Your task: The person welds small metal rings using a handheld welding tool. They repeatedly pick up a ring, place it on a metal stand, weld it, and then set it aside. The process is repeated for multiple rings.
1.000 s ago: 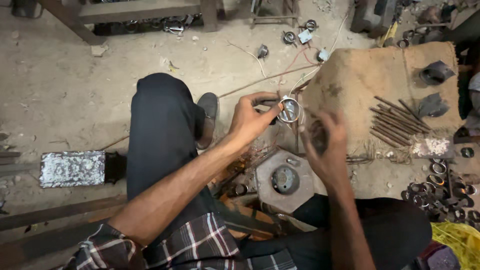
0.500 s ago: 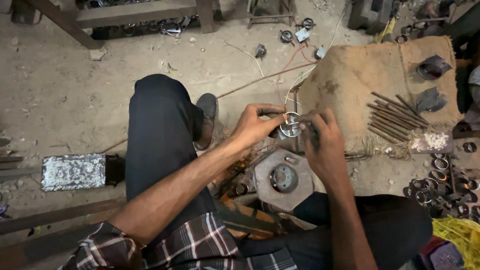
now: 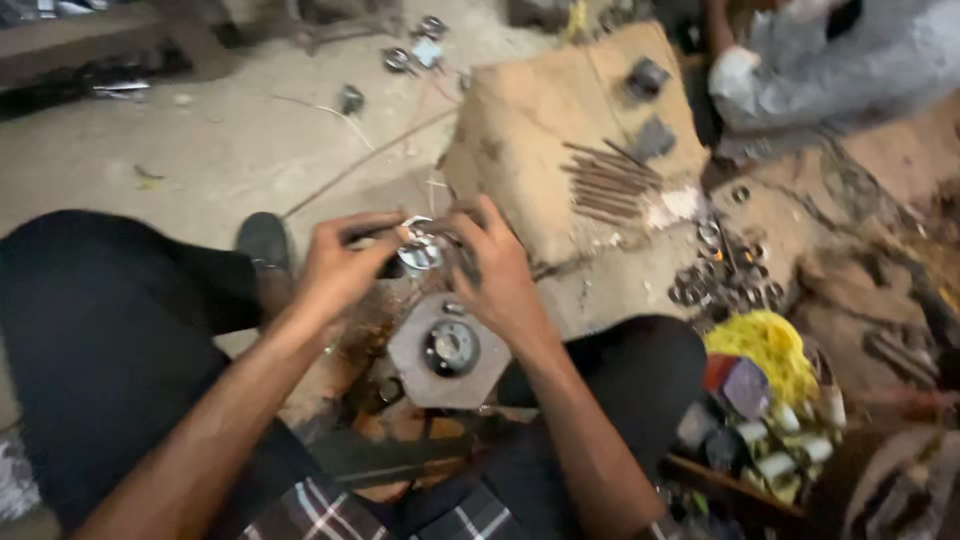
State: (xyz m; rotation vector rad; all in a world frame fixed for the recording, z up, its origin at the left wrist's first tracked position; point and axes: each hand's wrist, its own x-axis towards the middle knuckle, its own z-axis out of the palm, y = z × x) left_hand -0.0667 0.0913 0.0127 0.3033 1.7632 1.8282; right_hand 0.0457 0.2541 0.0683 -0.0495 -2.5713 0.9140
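Note:
My left hand (image 3: 340,262) and my right hand (image 3: 500,270) meet over my lap, both gripping a small shiny metal ring part (image 3: 420,250) between the fingertips. Just below it a grey hexagonal metal block (image 3: 445,350) with a round hole in its middle sits between my knees. The frame is motion-blurred, so finer detail of the part is unclear.
A brown cardboard sheet (image 3: 540,130) ahead carries several thin metal rods (image 3: 605,185) and dark parts. Metal rings (image 3: 715,275) lie to the right, beside a yellow cloth (image 3: 770,350) and small tubes. Another person in grey (image 3: 850,60) sits top right. My shoe (image 3: 265,240) rests on the concrete floor.
The view has swung right and down. Both hands have stayed together on the ring part, shifting slightly closer over the hexagonal block.

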